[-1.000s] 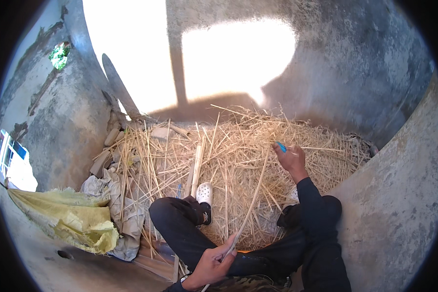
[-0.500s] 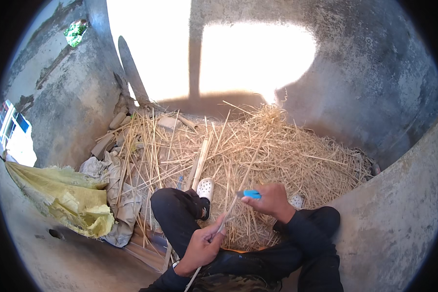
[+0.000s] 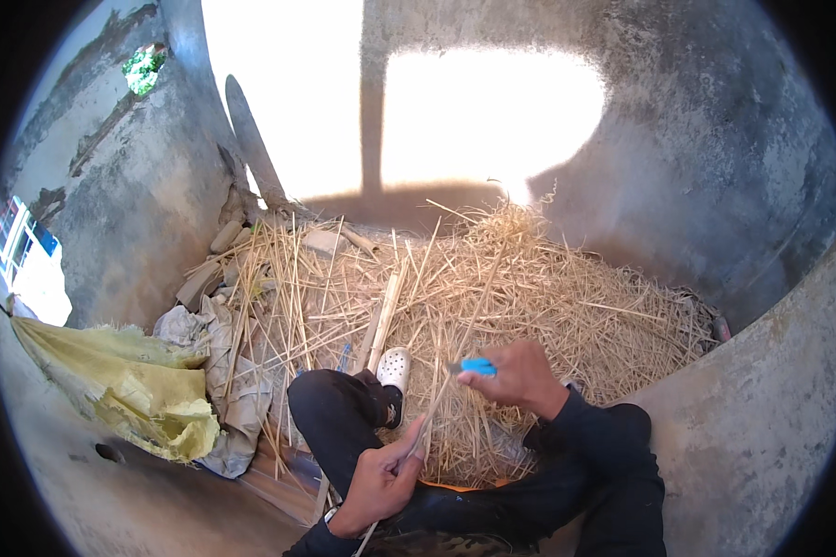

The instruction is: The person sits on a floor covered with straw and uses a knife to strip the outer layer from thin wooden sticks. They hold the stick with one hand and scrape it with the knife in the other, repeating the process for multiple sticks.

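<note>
One thin strip (image 3: 436,406): was pinched between the fingers of the left hand (image 3: 378,483), seen aslant over the straw (image 3: 576,306).
Blue-handled knife (image 3: 478,367): was gripped in curled fingers of the right hand (image 3: 522,376), its blade at the strip; contact could not be told.

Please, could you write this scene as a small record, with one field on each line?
Left hand: the left hand grips a long thin strip
Right hand: the right hand holds a blue tool
Tool position: its grey tip is at the strip; contact unclear
Footwear: pale clog with holes, on the left foot
Ground: dry straw, spread and heaped
Left side: torn yellow sheet
Back: grey wall with bright sunlit patches
</note>
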A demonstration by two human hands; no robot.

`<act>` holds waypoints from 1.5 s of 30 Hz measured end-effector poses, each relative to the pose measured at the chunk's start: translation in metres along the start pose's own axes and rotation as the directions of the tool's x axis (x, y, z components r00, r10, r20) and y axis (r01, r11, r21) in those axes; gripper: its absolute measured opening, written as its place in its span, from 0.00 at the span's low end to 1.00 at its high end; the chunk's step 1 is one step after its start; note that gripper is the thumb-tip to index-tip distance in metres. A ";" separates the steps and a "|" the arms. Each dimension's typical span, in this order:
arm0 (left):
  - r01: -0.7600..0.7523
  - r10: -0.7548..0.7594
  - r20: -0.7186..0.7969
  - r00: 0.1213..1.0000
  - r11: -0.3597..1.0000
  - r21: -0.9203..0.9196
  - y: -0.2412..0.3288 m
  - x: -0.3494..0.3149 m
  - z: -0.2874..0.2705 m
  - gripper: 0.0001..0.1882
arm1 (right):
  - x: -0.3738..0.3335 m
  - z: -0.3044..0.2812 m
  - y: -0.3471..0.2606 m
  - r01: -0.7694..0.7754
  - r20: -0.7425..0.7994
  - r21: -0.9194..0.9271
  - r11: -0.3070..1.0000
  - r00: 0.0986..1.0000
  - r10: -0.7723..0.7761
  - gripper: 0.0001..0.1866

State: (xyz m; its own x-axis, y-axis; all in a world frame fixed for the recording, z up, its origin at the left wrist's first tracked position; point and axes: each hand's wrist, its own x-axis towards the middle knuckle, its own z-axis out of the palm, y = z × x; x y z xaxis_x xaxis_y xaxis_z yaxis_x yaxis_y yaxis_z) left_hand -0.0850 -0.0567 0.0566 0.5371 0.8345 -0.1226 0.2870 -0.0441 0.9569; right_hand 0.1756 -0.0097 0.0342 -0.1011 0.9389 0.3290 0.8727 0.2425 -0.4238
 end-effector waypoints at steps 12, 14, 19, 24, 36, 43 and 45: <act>-0.066 0.061 0.028 0.998 0.975 0.211 0.016 0.001 0.003 0.24 | 0.021 0.000 0.063 -0.220 -0.179 -0.100 0.970 0.963 0.200 0.34; -0.006 -0.008 0.071 0.997 0.981 0.195 0.017 -0.002 0.005 0.24 | 0.018 -0.008 0.069 -0.264 -0.157 -0.112 0.958 0.957 0.245 0.34; -0.049 0.042 0.059 0.997 0.991 0.127 -0.005 -0.006 0.008 0.23 | 0.001 0.003 0.044 -0.122 -0.194 -0.085 0.989 0.975 0.104 0.35; -0.015 -0.006 0.128 0.992 0.986 0.165 0.017 -0.011 0.008 0.23 | 0.012 -0.006 0.081 -0.230 -0.258 -0.181 0.956 0.949 0.179 0.35; 0.089 -0.074 0.098 0.992 0.984 -0.157 0.001 0.003 0.017 0.24 | 0.017 -0.028 0.120 -0.596 -0.275 -0.150 0.789 0.792 0.545 0.36; 0.216 -0.183 0.115 0.976 0.829 -0.517 -0.001 0.026 0.011 0.24 | -0.023 -0.011 0.001 -0.053 -0.117 -0.089 0.995 0.992 0.043 0.33; 0.217 -0.177 0.126 0.976 0.812 -0.542 0.007 0.025 0.013 0.24 | -0.027 -0.008 -0.006 -0.054 -0.008 -0.041 0.998 0.999 0.054 0.33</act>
State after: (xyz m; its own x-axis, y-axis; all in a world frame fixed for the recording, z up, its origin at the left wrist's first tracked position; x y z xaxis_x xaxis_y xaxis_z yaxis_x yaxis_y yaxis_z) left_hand -0.0587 -0.0432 0.0565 0.5733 0.7533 -0.3222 -0.0804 0.4431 0.8928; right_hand 0.1773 -0.0380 0.0348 -0.0501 0.9486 0.3125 0.8955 0.1812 -0.4065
